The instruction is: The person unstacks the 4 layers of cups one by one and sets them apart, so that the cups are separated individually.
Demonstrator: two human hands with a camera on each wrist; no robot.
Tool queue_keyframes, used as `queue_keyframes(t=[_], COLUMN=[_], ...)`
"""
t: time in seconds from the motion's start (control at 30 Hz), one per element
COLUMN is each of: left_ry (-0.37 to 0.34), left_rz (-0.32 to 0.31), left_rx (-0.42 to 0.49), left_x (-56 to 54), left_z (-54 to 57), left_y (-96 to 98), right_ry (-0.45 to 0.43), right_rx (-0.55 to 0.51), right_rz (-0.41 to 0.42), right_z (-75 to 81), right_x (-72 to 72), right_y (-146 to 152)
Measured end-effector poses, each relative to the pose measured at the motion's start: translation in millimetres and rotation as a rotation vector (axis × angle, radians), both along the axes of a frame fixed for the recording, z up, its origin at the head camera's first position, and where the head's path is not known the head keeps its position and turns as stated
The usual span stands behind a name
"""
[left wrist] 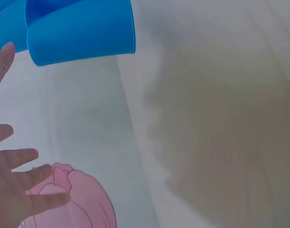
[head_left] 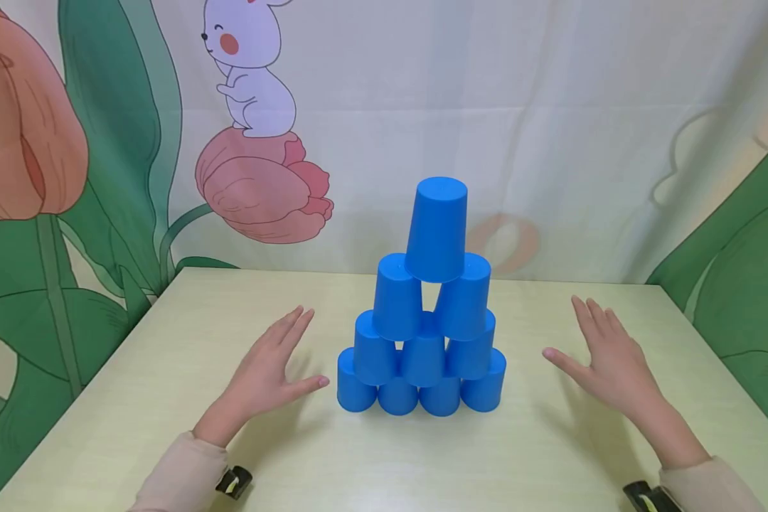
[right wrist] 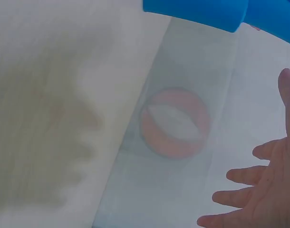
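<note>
Blue cups [left wrist: 83, 35] stand near the spread left hand [left wrist: 8, 187].

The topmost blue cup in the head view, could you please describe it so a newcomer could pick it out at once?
On the pale table, a pyramid of upside-down blue cups stands between the left hand and the right hand. At its peak, the topmost cup rests across two cups below. Unlike every other cup, it has none beside it.
</note>
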State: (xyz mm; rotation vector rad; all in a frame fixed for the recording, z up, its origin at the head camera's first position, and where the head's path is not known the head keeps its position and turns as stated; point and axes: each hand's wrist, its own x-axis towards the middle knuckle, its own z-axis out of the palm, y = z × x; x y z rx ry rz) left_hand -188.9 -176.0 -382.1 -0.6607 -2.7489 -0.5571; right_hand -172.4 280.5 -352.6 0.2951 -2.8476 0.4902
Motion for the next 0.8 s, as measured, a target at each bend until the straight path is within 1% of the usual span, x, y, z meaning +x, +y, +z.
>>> queue_keyframes(t=[0.07,0.17,0.3,0.4,0.5,0.63,0.8], left_ry=[-0.028,-0.092,-0.173,-0.205,-0.220,-0.268,-0.327], left_rz=[-0.026,-0.078,-0.141,-0.167,-0.201,-0.244,-0.263], left_rx=[0.041,0.126,0.217,0.239,0.244,0.254,0.255], left_x=[0.1,-0.2,-1.6,-2.5,-4.5,-7.2,-8.5], left_z=[-1.3,-3.3,-4.6,-4.2,-4.7,-6.7,-9.8], left_y=[2.4,7.0,14.1,18.2,20.9,24.2,28.6], right_ry=[0.014,0.030,0.041,0.049,0.076,0.123,0.167], right_rx=[-0.051,-0.124,-0.187,-0.231,-0.288,-0.365,-0.446], right_rz=[0.015,0.029,0.034,0.040,0.061,0.102,0.152], right_z=[5.7,15.7,27.5,35.6,43.8,54.9,69.2], right_x=[-1.0,-3.0,-5.4,-5.8,-6.7,-8.1,-9.3], right_y=[-2,-7,-13,-18,-25,-37,-51])
